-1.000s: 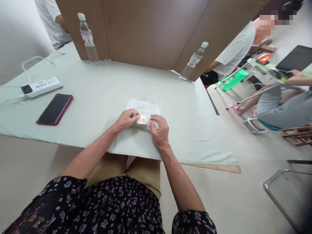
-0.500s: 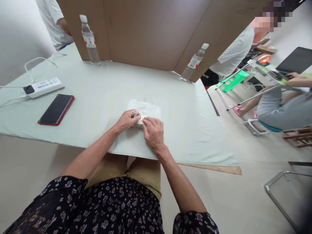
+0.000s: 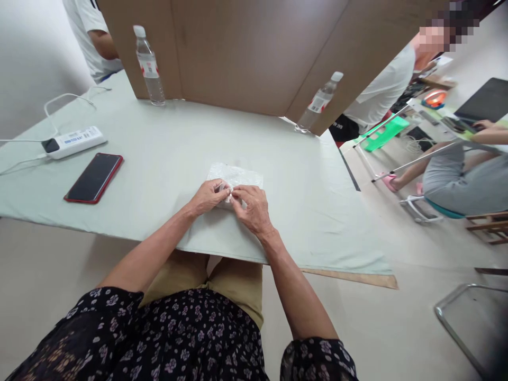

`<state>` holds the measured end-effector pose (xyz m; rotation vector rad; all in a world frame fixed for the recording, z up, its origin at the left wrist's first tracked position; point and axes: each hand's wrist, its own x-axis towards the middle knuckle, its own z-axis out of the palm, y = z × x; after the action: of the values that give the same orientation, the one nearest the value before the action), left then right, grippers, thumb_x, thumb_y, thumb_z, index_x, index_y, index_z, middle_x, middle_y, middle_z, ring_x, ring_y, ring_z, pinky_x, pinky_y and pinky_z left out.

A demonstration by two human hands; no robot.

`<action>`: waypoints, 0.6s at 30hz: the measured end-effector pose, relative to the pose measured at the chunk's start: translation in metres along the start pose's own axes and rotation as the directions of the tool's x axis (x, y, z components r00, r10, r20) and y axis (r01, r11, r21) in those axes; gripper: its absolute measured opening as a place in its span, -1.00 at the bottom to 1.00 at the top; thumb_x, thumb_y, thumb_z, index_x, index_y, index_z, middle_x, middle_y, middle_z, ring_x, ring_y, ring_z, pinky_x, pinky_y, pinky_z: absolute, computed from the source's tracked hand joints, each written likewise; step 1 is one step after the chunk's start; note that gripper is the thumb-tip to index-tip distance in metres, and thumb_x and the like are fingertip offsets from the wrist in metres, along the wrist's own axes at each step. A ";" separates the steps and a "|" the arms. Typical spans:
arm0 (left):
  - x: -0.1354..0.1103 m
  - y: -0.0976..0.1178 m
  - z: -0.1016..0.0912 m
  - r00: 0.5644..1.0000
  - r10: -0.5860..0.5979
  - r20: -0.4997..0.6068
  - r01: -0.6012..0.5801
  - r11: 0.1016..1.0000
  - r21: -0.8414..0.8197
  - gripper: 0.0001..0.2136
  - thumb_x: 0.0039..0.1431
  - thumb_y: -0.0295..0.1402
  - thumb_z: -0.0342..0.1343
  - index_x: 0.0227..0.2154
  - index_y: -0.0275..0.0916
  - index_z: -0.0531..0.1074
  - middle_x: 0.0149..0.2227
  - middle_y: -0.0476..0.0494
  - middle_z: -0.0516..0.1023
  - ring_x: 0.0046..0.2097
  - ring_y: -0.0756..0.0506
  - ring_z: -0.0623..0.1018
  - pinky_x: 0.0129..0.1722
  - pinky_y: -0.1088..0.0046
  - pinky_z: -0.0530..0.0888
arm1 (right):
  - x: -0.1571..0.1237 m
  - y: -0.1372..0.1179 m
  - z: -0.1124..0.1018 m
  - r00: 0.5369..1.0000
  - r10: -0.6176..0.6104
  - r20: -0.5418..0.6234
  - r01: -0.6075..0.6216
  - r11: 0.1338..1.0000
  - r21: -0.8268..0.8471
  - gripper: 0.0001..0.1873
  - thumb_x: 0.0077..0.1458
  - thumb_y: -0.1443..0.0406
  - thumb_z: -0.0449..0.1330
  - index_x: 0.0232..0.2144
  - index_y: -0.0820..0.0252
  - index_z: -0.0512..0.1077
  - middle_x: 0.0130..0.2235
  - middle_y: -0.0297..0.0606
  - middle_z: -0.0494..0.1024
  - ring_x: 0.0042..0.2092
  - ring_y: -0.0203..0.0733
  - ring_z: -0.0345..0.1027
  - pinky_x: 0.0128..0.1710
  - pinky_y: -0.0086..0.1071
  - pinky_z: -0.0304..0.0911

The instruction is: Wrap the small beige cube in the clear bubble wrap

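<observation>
Two hands meet on a small bubble-wrap pouch [image 3: 243, 176], whitish and half transparent, flat near the front edge of the tabletop [image 3: 166, 153]. The left hand [image 3: 206, 196] pinches its near edge; the right hand [image 3: 253, 209] pinches just beside. Earlier the right hand was apart, and a pinkish item showed between them.

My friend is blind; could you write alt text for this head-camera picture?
A seated person's left hand and right hand pinch the near edge of a bubble wrap sheet on a pale green table. A red-cased phone and white power strip lie to the left; two water bottles stand by a cardboard screen.
</observation>
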<state>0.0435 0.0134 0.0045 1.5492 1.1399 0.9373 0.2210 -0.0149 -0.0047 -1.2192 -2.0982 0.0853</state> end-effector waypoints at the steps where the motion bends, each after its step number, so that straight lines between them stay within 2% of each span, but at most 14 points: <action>1: 0.000 0.000 0.000 1.000 -0.003 0.002 0.003 1.000 -0.001 -0.77 0.07 -0.18 0.15 -0.38 -0.28 0.46 -0.51 0.05 0.36 -0.45 0.03 0.30 -0.43 0.51 0.23 | -0.002 0.001 0.001 1.000 0.001 -0.001 -0.001 1.000 0.006 -0.85 0.23 0.27 0.18 -0.21 0.10 0.56 -0.06 -0.19 0.66 0.00 0.00 0.44 -0.03 -0.12 0.24; 7: 0.000 -0.001 -0.001 1.000 -0.007 -0.007 0.007 1.000 0.015 -0.77 0.07 -0.20 0.14 -0.36 -0.28 0.47 -0.48 0.04 0.38 -0.42 0.03 0.32 -0.41 0.52 0.25 | -0.016 0.003 0.008 1.000 -0.010 0.007 0.010 1.000 0.013 -0.70 0.23 0.18 0.19 -0.02 0.13 0.48 0.11 -0.09 0.57 0.16 0.06 0.36 0.11 -0.08 0.21; 14: -0.001 -0.001 -0.002 1.000 -0.004 -0.013 0.005 0.997 0.081 -0.77 0.07 -0.19 0.13 -0.35 -0.28 0.49 -0.48 0.03 0.40 -0.42 0.02 0.33 -0.41 0.51 0.25 | -0.017 0.002 0.015 1.000 -0.003 0.013 0.003 1.000 0.029 -0.69 0.26 0.15 0.15 -0.01 0.14 0.44 0.13 -0.05 0.55 0.18 0.05 0.36 0.12 -0.10 0.21; 18: -0.002 -0.003 -0.006 0.996 0.015 -0.087 -0.003 0.991 0.131 -0.76 0.06 -0.17 0.12 -0.43 -0.27 0.48 -0.50 0.03 0.41 -0.43 0.01 0.34 -0.39 0.50 0.26 | -0.017 0.002 0.014 1.000 0.009 0.027 -0.010 1.000 0.027 -0.70 0.25 0.17 0.16 -0.02 0.13 0.44 0.14 -0.06 0.54 0.19 0.06 0.36 0.14 -0.08 0.20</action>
<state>0.0372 0.0133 0.0033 1.6324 1.2797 0.9610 0.2191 -0.0238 -0.0255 -1.2182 -2.1080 0.1344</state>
